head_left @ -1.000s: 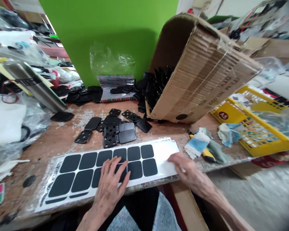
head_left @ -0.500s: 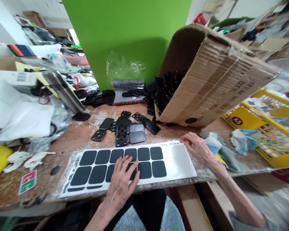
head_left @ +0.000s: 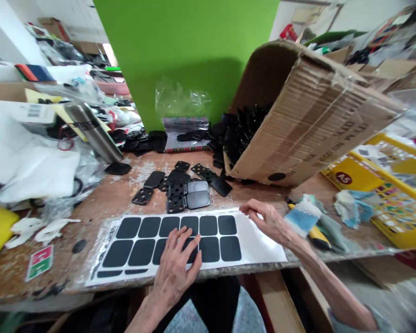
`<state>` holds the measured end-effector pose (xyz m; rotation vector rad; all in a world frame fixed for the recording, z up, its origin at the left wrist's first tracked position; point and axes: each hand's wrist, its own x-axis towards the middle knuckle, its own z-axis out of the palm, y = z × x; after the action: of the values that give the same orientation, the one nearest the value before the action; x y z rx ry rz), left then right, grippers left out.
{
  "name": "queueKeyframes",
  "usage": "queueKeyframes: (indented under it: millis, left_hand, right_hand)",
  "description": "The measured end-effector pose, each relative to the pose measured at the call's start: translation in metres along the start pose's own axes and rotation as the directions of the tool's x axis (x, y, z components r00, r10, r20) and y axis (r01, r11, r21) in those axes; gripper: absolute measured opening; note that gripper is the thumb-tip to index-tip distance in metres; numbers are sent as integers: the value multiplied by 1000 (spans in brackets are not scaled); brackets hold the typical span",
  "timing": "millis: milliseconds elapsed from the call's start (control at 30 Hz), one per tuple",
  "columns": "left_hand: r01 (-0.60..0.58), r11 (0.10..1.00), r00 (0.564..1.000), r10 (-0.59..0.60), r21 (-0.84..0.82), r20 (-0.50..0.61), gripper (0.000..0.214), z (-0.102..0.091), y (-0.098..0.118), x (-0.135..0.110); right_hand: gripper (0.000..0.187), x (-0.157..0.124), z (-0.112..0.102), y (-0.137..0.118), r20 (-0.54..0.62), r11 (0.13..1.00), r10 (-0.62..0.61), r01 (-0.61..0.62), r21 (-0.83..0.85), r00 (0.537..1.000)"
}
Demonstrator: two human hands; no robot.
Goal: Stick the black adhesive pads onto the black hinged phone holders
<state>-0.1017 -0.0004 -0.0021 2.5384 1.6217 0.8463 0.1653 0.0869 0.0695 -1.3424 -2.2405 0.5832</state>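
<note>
A white sheet with rows of black rounded-square stickers lies along the table's front edge. My left hand rests flat on the middle of it, fingers spread, covering some of the squares. At the sheet's upper edge, just right of the last column, my right hand has its thumb and fingers pinched together. Whatever is in that pinch is too small to make out. Beyond the sheet lie several black compact cases, some with dotted faces.
A tilted cardboard box full of black pieces stands at the back right. A blue-and-white cloth and a yellow-handled tool lie beside my right forearm. A yellow basket is at far right, a steel flask at back left.
My right hand has moved left along the sheet's upper edge, still pinched. My left hand stays on the sheet. The view has shifted slightly.
</note>
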Motion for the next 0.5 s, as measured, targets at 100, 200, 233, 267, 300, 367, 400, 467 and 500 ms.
queueKeyframes:
  millis: [100,200,233,267,300,367,400,467,500]
  left_hand:
    - [12,1000,1000,-12,-4,4,34,-1,2,1]
    - [18,1000,1000,-18,-9,1,33,-3,4,2]
    - [20,1000,1000,-20,-12,1,33,-3,4,1]
    - [22,1000,1000,-22,-16,-1,33,-3,4,1]
    - [27,999,1000,-27,-19,-5,33,-3,5,1]
    - [35,999,999,-36,-22,-18,32,-2,5,1]
    - [41,999,999,-42,-22,-27,32,-1,5,0]
    - [55,998,998,-56,-17,-35,32,-1,6,0]
    - [61,998,998,-61,-13,-35,32,0,6,0]
  right_hand:
    - [27,14,33,-25,69,989,-139,134,70,988]
    - [31,36,59,-29,109,973,-226,218,79,968]
    - [32,43,63,-28,96,974,-225,219,63,970]
    - [33,49,67,-26,75,976,-216,213,46,974]
    - [34,53,69,-25,60,977,-212,210,35,975]
    - [34,58,72,-26,87,969,-245,243,40,966]
    - [32,60,74,-28,119,961,-276,272,50,954]
    - [29,63,80,-33,158,949,-314,309,54,936]
    - [29,66,83,-36,156,949,-315,311,45,936]
